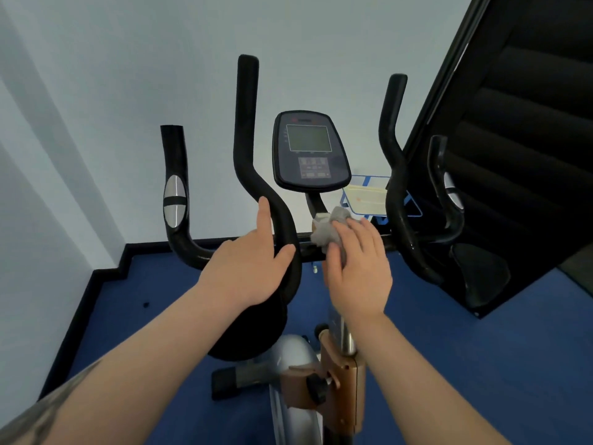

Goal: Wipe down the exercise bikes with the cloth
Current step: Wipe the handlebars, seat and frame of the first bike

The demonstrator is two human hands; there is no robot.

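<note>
An exercise bike stands right in front of me, with black curved handlebars [247, 139] and a dark console [309, 149] on a short stem. My left hand [250, 268] rests on the left inner handlebar, thumb hooked round the bar, index finger stretched up along it. My right hand [356, 268] holds a crumpled grey cloth [330, 226] and presses it against the crossbar at the foot of the console stem. The cloth's lower part is hidden under my fingers.
A silver and copper bike frame [340, 377] with a black knob runs below my arms. A large black machine [519, 139] stands close on the right. A pale wall is behind, with blue floor [144, 316] around. A blue-edged sign [369, 200] shows behind the bars.
</note>
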